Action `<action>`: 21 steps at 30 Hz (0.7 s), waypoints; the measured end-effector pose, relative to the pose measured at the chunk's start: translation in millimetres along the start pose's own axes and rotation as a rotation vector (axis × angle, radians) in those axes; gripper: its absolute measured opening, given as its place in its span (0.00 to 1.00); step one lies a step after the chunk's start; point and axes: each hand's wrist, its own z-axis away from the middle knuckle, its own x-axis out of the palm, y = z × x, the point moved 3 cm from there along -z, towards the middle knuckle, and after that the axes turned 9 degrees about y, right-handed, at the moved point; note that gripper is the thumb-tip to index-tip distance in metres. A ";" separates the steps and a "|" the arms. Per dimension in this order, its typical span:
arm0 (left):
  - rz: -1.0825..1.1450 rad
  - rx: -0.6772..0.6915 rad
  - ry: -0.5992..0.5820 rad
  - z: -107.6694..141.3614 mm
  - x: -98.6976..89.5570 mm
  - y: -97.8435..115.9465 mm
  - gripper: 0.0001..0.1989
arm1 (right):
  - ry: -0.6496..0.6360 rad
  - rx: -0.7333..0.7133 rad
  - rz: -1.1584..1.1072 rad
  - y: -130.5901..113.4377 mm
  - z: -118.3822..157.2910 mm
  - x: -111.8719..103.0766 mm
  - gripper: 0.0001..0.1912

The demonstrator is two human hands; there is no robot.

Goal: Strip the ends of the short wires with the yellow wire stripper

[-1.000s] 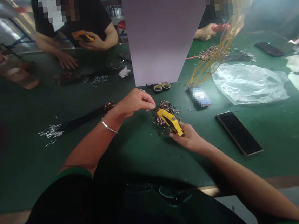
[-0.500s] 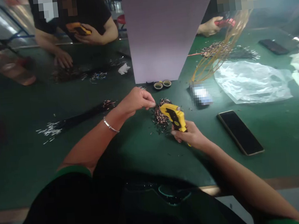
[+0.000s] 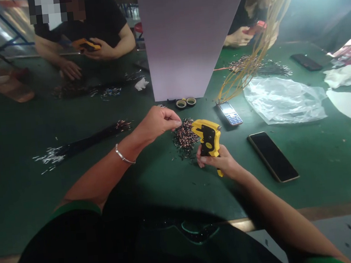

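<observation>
My right hand [image 3: 217,160] grips a yellow-and-black wire stripper [image 3: 208,137], holding it nearly upright beside a loose pile of short stripped wires [image 3: 185,139] on the green bench mat [image 3: 168,182]. Just above the pile's left edge, my left hand [image 3: 157,123] has its thumb and fingertips pinched together. No wire shows between them. A metal bangle [image 3: 124,156] circles my left wrist.
A black wire bundle with bare ends [image 3: 83,142] lies to my left. Ahead stand a pale partition [image 3: 178,36] and tape rolls [image 3: 185,102]. To the right lie a keypad phone [image 3: 229,113], a smartphone [image 3: 272,156] and a plastic bag [image 3: 284,100]. Co-workers' hands work beyond.
The wire stripper has turned from tilted to nearly upright in my right hand and shifted slightly right. My left hand stays over the pile.
</observation>
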 end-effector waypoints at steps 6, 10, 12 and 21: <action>0.004 0.001 0.012 0.6 -2.2 -0.2 0.02 | -0.124 0.002 0.006 3.3 1.0 -1.1 0.15; 0.015 0.003 0.038 1.4 -4.0 1.4 0.03 | -0.147 0.004 -0.110 -1.1 1.8 3.3 0.16; 0.011 0.025 0.058 2.9 -4.0 3.0 0.03 | -0.138 0.020 -0.212 -5.7 2.1 6.2 0.16; -0.115 0.206 0.142 13.2 3.5 9.7 0.04 | -0.166 0.101 -0.329 -14.9 6.8 15.7 0.13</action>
